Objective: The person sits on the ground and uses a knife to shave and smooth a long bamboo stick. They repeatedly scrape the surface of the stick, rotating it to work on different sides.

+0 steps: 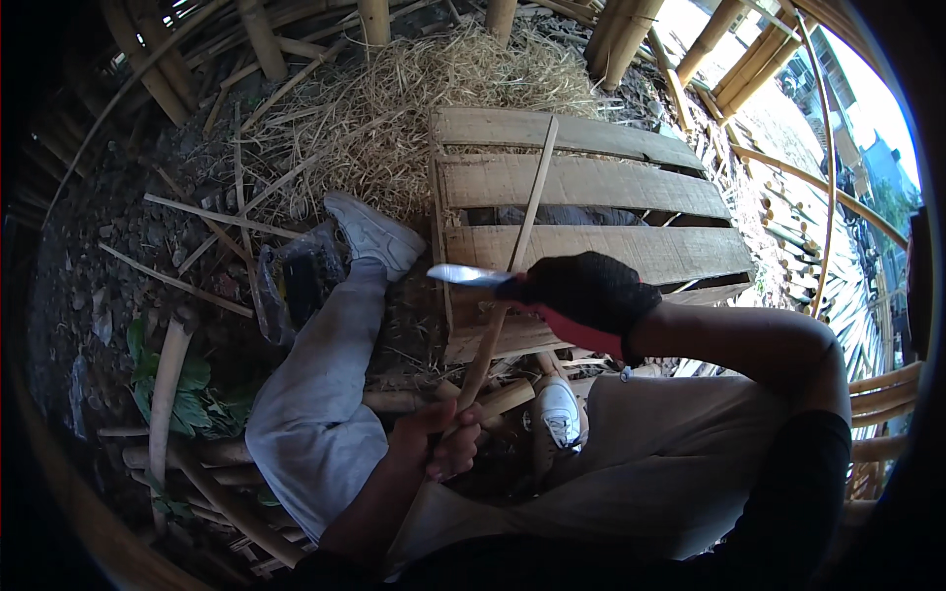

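My bare left hand (448,438) is closed around the lower end of a long, narrow bamboo strip (483,357). From there the strip slants up and away over a slatted wooden crate (591,182). My right hand (586,295), in a black and red glove, is closed on a knife, its handle mostly hidden by the fingers. The knife's shiny blade (463,276) points left and crosses the strip just above the crate's near left side. The glove lies close against the strip; whether the edge bites into it I cannot tell.
Dry straw (463,74) is heaped behind the crate. Loose bamboo strips (177,274) and a clear plastic bag (296,281) with something dark lie on the left. Bamboo posts (374,20) stand at the back. My shoes (374,236) flank the crate's near left corner. Cut bamboo (788,236) lies at right.
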`<state>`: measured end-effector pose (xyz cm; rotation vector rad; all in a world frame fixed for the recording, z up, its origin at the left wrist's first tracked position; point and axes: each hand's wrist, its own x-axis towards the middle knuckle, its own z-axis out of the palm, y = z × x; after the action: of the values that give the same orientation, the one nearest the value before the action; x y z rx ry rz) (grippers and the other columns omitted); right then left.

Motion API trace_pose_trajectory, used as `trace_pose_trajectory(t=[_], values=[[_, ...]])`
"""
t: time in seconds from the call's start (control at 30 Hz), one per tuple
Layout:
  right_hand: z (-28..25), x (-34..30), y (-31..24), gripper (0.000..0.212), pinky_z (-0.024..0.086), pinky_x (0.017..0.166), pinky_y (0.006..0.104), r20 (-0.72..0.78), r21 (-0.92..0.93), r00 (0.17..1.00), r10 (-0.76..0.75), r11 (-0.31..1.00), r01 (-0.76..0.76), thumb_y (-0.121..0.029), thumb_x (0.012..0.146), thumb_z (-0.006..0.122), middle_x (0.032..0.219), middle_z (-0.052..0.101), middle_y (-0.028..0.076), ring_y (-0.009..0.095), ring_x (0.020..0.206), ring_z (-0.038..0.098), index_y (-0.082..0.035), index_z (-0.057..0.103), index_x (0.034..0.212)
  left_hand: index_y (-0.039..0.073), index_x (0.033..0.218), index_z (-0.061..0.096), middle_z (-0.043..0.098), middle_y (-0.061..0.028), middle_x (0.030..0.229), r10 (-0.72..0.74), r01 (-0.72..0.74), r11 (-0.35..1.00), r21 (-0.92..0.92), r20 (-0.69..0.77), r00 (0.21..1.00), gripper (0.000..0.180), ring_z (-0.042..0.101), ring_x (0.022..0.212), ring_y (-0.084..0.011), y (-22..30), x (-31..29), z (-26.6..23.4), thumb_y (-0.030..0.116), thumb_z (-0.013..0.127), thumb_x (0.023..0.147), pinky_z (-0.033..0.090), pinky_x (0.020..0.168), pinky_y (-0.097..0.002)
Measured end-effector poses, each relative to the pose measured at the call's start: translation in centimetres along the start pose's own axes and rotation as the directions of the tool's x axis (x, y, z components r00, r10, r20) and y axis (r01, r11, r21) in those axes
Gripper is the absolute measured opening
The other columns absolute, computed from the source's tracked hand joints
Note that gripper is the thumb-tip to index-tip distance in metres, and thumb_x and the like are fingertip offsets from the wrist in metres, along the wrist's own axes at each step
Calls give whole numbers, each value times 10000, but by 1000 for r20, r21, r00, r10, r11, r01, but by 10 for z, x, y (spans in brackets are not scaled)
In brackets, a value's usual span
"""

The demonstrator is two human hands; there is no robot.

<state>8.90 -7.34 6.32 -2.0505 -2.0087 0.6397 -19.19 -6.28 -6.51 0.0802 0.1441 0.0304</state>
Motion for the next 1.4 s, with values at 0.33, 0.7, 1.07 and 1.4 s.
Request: trace_pose_trajectory(t=[0.33, 0.7, 1.07, 1.4], values=[[1, -2, 9, 392, 556, 697, 424, -154, -157, 984, -87, 986, 63, -401, 1035, 459, 870, 706, 170, 360, 762, 703, -113, 719, 1088, 81, 957, 460, 421, -3, 546, 18, -14, 997, 78, -54, 998, 399, 407, 339, -125, 1, 3, 2, 470, 536, 1006, 341, 362, -263], [0, -22, -12, 349, 532, 820, 411, 278, 66, 952, 128, 986, -152, -383, 1052, 437, 1009, 705, 140, 305, 933, 692, -204, 701, 1194, 63, 976, 482, 428, -7, 529, 72, -53, 982, 183, -93, 993, 423, 403, 338, -127, 3, 10, 3, 469, 602, 968, 334, 366, -270], [-38, -2, 9, 468, 356, 470, 222, -49, 798, 874, 483, 545, -257, -497, 997, 578, 580, 461, -35, 55, 493, 473, -57, 627, 845, 79, 1011, 497, 437, -3, 547, 110, -54, 954, 295, -177, 978, 375, 399, 380, -118, 1, 9, 11, 447, 561, 995, 346, 425, -264], [-22, 10, -9, 329, 507, 761, 341, -324, 493, 942, 86, 865, 90, -421, 958, 669, 845, 659, 75, 218, 767, 638, -118, 727, 1072, 57, 1003, 514, 449, -3, 555, 166, -100, 945, 310, -193, 967, 353, 396, 382, -114, 1, 10, 15, 408, 501, 1028, 373, 458, -264]])
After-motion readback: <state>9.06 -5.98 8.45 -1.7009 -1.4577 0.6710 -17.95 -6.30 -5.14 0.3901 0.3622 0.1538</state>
